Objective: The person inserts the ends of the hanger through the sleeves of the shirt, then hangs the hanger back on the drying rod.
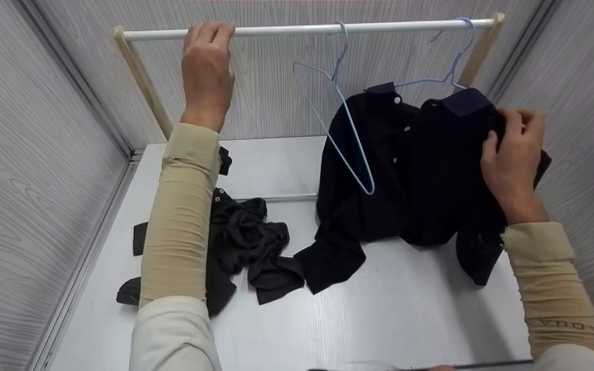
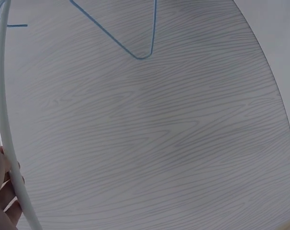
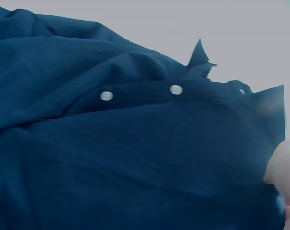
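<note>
My left hand (image 1: 208, 72) grips the white rail (image 1: 286, 32) near its left end, fingers curled over the top. In the left wrist view, fingertips (image 2: 15, 211) show around that rail (image 2: 3, 96). A dark navy button-up shirt (image 1: 431, 175) hangs at the right on a blue wire hanger (image 1: 452, 67). My right hand (image 1: 514, 159) holds the shirt at its shoulder, thumb in front and fingers over the far side. White buttons run down the shirt front (image 3: 140, 163) in the right wrist view. Left of the shirt, a bare blue hanger (image 1: 349, 123) hangs from the rail.
A crumpled black garment (image 1: 245, 237) lies on the white base (image 1: 369, 319), partly behind my left forearm. Wooden posts (image 1: 145, 82) carry the rail. Wood-grain panels (image 1: 44, 154) enclose the sides and back. A lower white bar (image 1: 286, 197) crosses near the back.
</note>
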`<state>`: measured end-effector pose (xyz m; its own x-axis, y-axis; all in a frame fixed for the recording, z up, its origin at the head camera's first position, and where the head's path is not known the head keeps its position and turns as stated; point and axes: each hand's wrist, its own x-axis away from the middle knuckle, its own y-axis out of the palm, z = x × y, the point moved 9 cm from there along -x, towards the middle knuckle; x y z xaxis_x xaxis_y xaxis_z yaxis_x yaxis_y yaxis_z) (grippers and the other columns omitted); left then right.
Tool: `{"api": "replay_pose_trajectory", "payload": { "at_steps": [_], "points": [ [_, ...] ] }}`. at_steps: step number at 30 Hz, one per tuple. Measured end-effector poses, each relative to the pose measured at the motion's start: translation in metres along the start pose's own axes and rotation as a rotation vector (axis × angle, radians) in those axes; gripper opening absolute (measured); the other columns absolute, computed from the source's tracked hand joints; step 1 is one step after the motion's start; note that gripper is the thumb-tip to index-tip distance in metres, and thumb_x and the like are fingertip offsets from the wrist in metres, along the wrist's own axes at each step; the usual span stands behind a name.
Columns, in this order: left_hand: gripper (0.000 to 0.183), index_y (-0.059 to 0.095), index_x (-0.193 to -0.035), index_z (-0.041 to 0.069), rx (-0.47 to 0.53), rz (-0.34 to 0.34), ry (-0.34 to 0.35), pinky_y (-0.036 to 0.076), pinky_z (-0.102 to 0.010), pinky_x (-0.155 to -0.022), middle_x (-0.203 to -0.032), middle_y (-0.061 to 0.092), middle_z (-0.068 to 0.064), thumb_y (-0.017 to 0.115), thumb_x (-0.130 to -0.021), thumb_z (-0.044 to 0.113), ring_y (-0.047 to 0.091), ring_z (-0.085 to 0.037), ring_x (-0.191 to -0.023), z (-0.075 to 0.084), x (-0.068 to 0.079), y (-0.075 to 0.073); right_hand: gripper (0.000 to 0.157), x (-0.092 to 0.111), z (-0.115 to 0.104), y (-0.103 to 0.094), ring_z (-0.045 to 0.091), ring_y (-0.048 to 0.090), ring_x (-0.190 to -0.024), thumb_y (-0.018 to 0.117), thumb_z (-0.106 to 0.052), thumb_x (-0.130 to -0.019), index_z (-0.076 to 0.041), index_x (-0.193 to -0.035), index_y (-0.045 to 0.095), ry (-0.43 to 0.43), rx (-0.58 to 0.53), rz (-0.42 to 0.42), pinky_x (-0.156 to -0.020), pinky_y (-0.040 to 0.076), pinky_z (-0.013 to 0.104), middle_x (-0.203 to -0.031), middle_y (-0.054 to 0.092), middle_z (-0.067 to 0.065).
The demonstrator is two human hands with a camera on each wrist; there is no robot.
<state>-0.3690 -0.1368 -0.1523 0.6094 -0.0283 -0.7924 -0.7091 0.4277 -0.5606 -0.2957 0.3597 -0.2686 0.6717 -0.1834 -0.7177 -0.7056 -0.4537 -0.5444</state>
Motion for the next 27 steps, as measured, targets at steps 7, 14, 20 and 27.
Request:
{"api": "replay_pose_trajectory", "payload": {
  "at_steps": [7, 14, 20, 27],
  "points": [
    [0.050, 0.033, -0.154, 0.006, -0.131, -0.114, 0.056, 0.007, -0.038, -0.126, -0.159, 0.036, -0.010, 0.027, -0.105, 0.005, 0.026, -0.025, -0.151, 0.003, 0.012, 0.019, 0.039, 0.028, -0.013, 0.006, 0.043, 0.032, -0.136, 0.051, 0.001, -0.092, -0.001, -0.131, 0.054, -0.193, 0.078, 0.069, -0.118, 0.023, 0.051, -0.144, 0.037, 0.026],
    [0.059, 0.012, -0.160, 0.011, -0.209, -0.154, 0.053, 0.006, -0.047, -0.126, -0.167, 0.011, -0.011, 0.026, -0.103, 0.010, 0.007, -0.026, -0.156, -0.003, 0.029, 0.029, 0.029, 0.058, -0.023, 0.024, 0.044, 0.035, -0.139, 0.053, 0.005, -0.090, 0.007, -0.118, 0.061, -0.261, 0.064, 0.043, -0.122, 0.018, 0.052, -0.135, 0.047, 0.030],
    [0.062, 0.015, -0.160, 0.016, -0.206, -0.109, 0.106, 0.011, -0.050, -0.125, -0.166, 0.012, -0.016, 0.033, -0.101, 0.012, 0.008, -0.030, -0.155, 0.000, 0.041, 0.027, 0.023, 0.078, -0.027, 0.043, 0.045, 0.044, -0.129, 0.056, 0.003, -0.091, 0.007, -0.113, 0.063, -0.264, 0.029, 0.002, -0.115, 0.028, 0.056, -0.127, 0.053, 0.030],
    [0.059, 0.022, -0.158, 0.013, -0.160, -0.100, 0.145, 0.017, -0.045, -0.124, -0.163, 0.019, -0.020, 0.036, -0.101, 0.011, 0.018, -0.032, -0.152, -0.006, 0.065, 0.024, 0.019, 0.098, -0.037, 0.072, 0.045, 0.050, -0.113, 0.055, -0.001, -0.094, 0.004, -0.110, 0.063, -0.281, 0.001, -0.077, -0.095, 0.041, 0.057, -0.120, 0.055, 0.027]
  ]
}}
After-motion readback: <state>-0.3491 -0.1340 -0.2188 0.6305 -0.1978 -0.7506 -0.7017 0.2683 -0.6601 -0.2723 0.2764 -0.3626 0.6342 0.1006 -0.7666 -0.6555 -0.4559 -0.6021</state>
